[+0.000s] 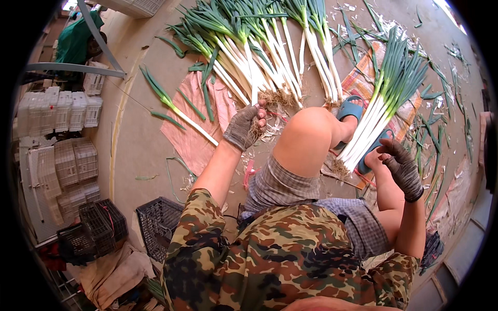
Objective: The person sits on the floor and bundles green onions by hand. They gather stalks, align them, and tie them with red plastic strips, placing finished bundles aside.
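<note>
My left hand [246, 126], in a grey fingerless glove, grips one green onion [253, 77] by its root end; its white stalk points away from me over the pile. My right hand [400, 167], gloved alike, is raised with bent fingers beside my right shin and holds nothing. A neat bunch of green onions [369, 120] lies between and over my sandalled feet, roots towards me. Beyond my knee a large pile of green onions [268, 58] spreads on the floor. A lone green onion [190, 122] lies to the left, partly on a pink cloth [183, 144].
A black plastic crate [155, 229] stands at my left, with more dark crates [103, 221] and stacked white crates [58, 110] further left. Under my feet is a woven sack [404, 112]. Cut leaves [435, 132] and peelings litter the floor at right. A metal frame [74, 69] stands at upper left.
</note>
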